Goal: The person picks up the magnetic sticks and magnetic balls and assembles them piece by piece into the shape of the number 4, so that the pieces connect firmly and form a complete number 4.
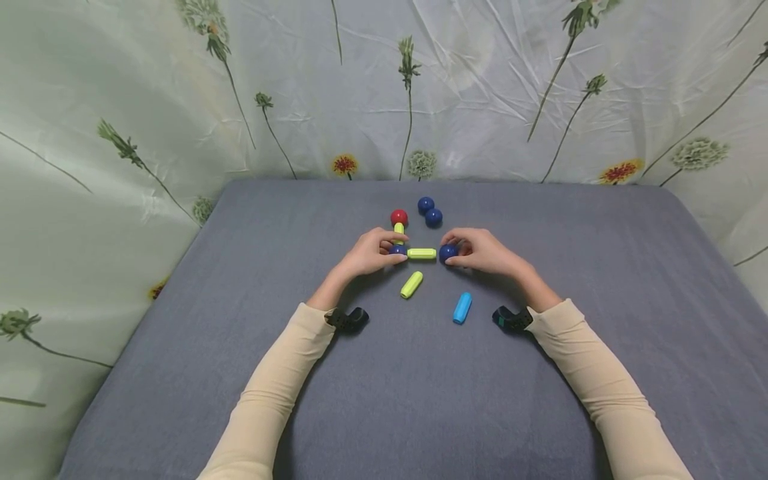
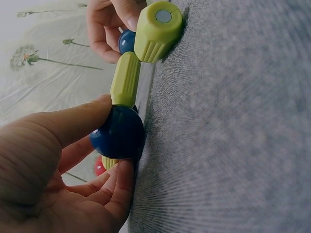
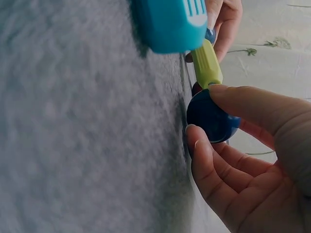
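A pale curtain (image 1: 480,127) printed with dandelions and other long-stemmed flowers hangs behind a table (image 1: 420,400) covered in grey cloth. From where I stand, the person's left hand (image 1: 369,253) has its thumb and fingers clamped on a dark blue ball (image 2: 118,133), low over the cloth at the corner of a small built shape. A yellow stick (image 1: 399,231) runs from that ball toward the curtain, with a red ball (image 1: 399,217) at its far end. A second yellow stick (image 1: 422,254) reaches sideways from the same corner to the right hand (image 1: 486,252), whose thumb and fingertips pinch another blue ball (image 1: 447,253). I cannot tell whether that ball touches the stick's end or sits just beside it.

Nearer the person, a loose yellow stick (image 1: 411,285) lies aslant, and a light blue stick (image 1: 462,308) rests to its right. Beyond the hands, two spare balls (image 1: 434,217), both dark blue, sit side by side near the red one. Beige sleeves (image 1: 606,380) cover both forearms, and each wrist carries a black device (image 1: 350,321).
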### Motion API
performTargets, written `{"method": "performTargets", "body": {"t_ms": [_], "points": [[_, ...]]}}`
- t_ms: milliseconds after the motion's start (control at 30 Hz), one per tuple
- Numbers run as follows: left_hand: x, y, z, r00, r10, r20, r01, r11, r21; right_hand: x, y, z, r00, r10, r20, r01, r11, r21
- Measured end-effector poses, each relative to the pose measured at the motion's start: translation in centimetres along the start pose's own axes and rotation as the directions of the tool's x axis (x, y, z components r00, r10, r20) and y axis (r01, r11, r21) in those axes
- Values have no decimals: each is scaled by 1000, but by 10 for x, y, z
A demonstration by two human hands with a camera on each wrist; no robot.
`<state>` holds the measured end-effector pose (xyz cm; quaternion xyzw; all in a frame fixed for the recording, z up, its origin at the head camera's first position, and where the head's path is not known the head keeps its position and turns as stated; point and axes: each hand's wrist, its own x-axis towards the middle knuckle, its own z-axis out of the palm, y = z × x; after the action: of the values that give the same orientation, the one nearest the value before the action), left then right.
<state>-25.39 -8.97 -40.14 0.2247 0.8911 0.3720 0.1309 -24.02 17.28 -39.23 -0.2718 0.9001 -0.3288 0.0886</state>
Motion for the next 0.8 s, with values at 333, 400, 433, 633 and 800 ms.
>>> {"method": "performTargets", "body": {"t_ms": [333,400,433,633,800], "points": [[0,1,1,1000,-14,-7,15,1000,23,1,-3,5,999,-35,-9,35,999,-3],[-1,3,1,1000,-23,-17,24,999,35,1,-3,5,999,-31,-9,31,1000,-2],[-1,4,2,999,-27,-24,28,999,43,1,-3,5,1000,-30,-10,30,1000,-2],[-4,4,5,999,-1,-52,5,996,90,1,-2,7,999,-42,-17,42,999,-3],[-4,3,6,998,28,-58,-21,992,121,1,-3,8,999,-40,-17,40,999,16]]}}
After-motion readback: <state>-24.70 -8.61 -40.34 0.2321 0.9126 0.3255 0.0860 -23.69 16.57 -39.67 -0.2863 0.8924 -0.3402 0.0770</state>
